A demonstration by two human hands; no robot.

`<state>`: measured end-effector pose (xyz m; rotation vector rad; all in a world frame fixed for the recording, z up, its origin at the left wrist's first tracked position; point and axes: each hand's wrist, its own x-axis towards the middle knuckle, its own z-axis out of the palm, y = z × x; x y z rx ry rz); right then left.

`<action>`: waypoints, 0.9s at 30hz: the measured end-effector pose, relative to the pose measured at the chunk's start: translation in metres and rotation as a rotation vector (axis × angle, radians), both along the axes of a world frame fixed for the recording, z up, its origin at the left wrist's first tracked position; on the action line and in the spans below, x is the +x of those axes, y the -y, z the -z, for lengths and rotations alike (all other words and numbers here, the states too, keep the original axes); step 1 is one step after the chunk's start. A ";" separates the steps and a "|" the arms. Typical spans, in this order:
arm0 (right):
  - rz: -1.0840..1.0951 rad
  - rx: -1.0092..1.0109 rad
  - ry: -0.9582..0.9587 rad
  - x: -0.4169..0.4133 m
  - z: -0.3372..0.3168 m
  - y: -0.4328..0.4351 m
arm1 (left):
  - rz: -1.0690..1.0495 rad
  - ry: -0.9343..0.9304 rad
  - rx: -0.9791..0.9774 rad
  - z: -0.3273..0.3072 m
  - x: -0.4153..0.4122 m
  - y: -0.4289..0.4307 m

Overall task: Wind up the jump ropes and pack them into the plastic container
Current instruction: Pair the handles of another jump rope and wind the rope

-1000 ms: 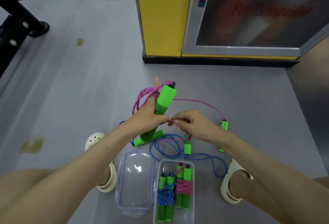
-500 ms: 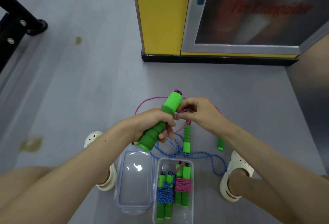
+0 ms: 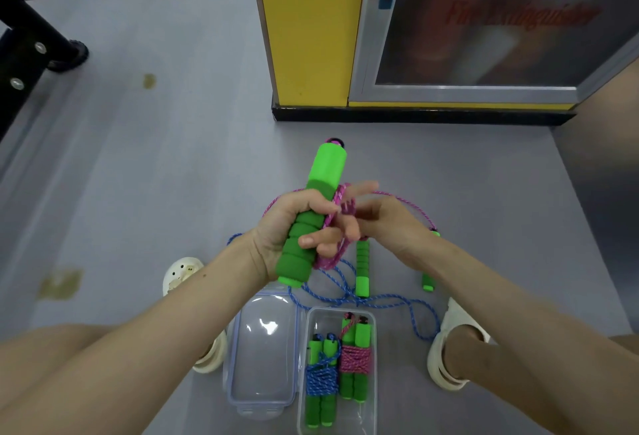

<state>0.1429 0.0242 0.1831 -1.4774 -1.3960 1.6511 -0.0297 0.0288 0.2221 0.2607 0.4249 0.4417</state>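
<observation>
1. Head view: red writing on the glass door of the cabinet (image 3: 484, 37), far beyond the container (image 3: 340, 313), reads "Fire Extinguisher" but is blurred. Larger red characters above it are cut off by the top edge and are unreadable.
2. The left hand (image 3: 280, 227), just beyond the container, has its grip wrapped tight round a green handle (image 3: 328, 165). The handle stands tilted, and the palm hides its middle.
3. The right hand (image 3: 390, 223), beside the left, has its grip pinched on loops of the pink rope (image 3: 333, 213) lying against that handle. Motion blur hides which fingers hold it.
4. The pink rope runs on from there to the right, down to a small handle (image 3: 428, 282) on the floor (image 3: 138, 158), beyond the container's right side.
5. The container sits open on the floor, nearest the person, its near end cut off by the bottom edge. Inside it lie two wound ropes side by side: a blue bundle (image 3: 321, 379) on the left and a pink bundle (image 3: 356, 358) on the right.
6. The clear lid (image 3: 262, 358) lies touching the container's left side.
7. A loose blue rope (image 3: 380, 303) tangles on the floor just beyond the container, around another handle (image 3: 362, 268). Its far end is hidden behind the left wrist.
8. White shoes flank the container, the left shoe (image 3: 179, 272) partly hidden by the forearm.
</observation>
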 end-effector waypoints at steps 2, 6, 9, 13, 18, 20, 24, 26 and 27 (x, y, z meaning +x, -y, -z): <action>-0.056 -0.053 0.044 -0.001 0.004 0.003 | -0.195 -0.114 -0.006 -0.004 0.004 0.000; -0.175 -0.098 0.089 -0.005 -0.001 0.008 | -0.443 -0.221 0.035 -0.007 0.007 0.001; -0.244 -0.093 0.129 -0.006 -0.006 0.010 | -0.556 -0.370 0.084 -0.010 0.009 0.001; -0.275 -0.064 0.134 -0.009 -0.009 0.012 | -0.726 -0.565 0.077 -0.003 -0.002 -0.015; -0.263 -0.003 0.162 -0.010 -0.012 0.011 | -0.474 -1.052 0.564 0.008 -0.011 -0.018; -0.251 0.048 0.163 -0.010 -0.012 0.010 | -0.305 -1.104 0.689 0.011 -0.008 -0.012; -0.238 0.129 0.157 -0.008 -0.010 0.007 | -0.048 -1.155 0.705 0.015 -0.002 -0.006; -0.238 0.164 0.162 -0.008 -0.011 0.006 | 0.021 -1.076 0.669 0.017 -0.001 -0.004; -0.230 0.169 0.156 -0.007 -0.011 0.006 | 0.047 -1.011 0.632 0.019 -0.001 -0.004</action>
